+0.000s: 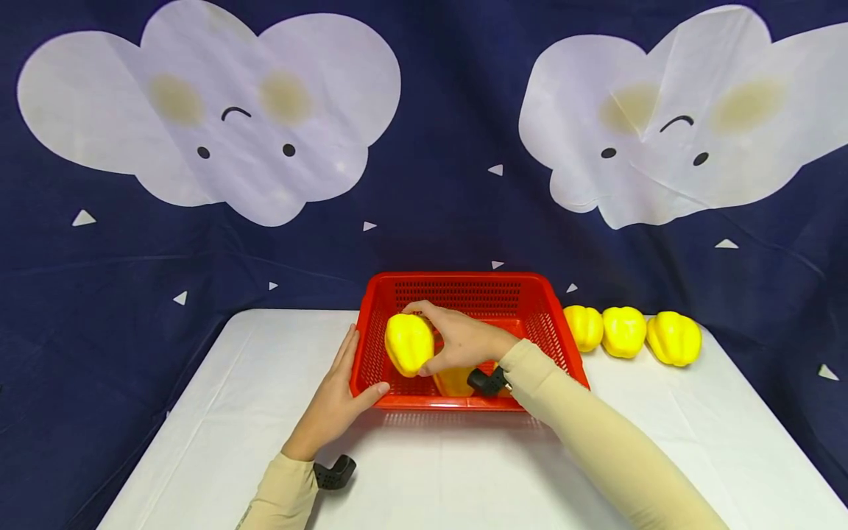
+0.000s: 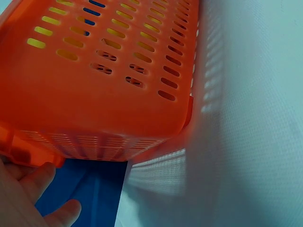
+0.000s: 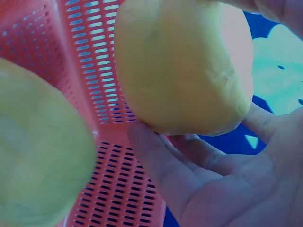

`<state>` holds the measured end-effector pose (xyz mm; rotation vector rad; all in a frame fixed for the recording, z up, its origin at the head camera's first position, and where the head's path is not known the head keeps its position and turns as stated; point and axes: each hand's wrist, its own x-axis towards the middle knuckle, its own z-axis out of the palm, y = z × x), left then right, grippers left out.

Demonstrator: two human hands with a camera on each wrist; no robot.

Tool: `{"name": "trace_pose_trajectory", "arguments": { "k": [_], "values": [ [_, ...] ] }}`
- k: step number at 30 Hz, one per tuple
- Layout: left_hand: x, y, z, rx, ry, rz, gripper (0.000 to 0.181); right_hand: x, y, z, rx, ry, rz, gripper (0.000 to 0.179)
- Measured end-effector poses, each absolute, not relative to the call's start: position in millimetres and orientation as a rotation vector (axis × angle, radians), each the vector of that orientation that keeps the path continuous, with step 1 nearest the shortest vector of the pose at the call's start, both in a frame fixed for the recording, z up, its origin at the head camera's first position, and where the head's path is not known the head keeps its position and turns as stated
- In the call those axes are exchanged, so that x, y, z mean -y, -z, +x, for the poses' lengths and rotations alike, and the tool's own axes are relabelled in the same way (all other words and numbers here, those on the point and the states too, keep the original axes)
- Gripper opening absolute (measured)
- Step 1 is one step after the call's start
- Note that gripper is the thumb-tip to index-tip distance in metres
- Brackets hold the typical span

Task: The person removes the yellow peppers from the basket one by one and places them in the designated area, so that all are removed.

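Long beige sleeves [image 1: 606, 438], black perforated wrist pieces [image 1: 336, 472]

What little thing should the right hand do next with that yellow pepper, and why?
Probably lower the yellow pepper into the red basket: the right hand holds it over the basket, another pepper lies inside, and the left hand touches the basket's side.

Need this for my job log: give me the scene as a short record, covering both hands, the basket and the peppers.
Right hand: grips a yellow pepper; height above the basket floor unclear
Left hand: touches the red basket at its left end
Basket contents: at least one other pepper, partly hidden
Outside peppers: three yellow ones, right of the basket
Surface: white table
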<state>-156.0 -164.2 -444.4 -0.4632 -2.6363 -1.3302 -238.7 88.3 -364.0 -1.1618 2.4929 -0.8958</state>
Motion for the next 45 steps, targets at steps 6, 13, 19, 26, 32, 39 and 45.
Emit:
{"name": "trace_pose_trajectory", "arguments": {
  "k": [6, 13, 19, 26, 32, 39, 45],
  "values": [
    [163.7, 445.2, -155.8, 2.636, 1.327, -0.46, 0.102, -95.3, 358.3, -234.2, -2.519, 0.984, -1.134, 0.085],
    [164.1, 446.2, -155.5, 2.633, 1.318, -0.459, 0.103, -104.2, 356.0, -224.7, -2.588, 1.08, -1.063, 0.085],
    [164.7, 446.5, -156.0, 2.621, 1.313, -0.465, 0.102, -113.9, 357.0, -213.3, -2.666, 1.127, -0.983, 0.088],
    [164.4, 445.4, -155.6, 2.62, 1.313, -0.478, 0.101, -125.5, 358.7, -199.9, -2.707, 1.169, -0.888, 0.091],
    [164.6, 445.1, -154.9, 2.62, 1.319, -0.478, 0.102, -133.8, 360.8, -190.9, -2.723, 1.21, -0.824, 0.089],
    [164.6, 445.5, -155.3, 2.616, 1.32, -0.481, 0.102, -145.3, 364.1, -176.6, -2.75, 1.248, -0.76, 0.09],
    [164.7, 445.0, -155.8, 2.613, 1.336, -0.483, 0.102, -157.8, 367.9, -165.4, -2.696, 1.378, -0.708, 0.092]
  ]
}}
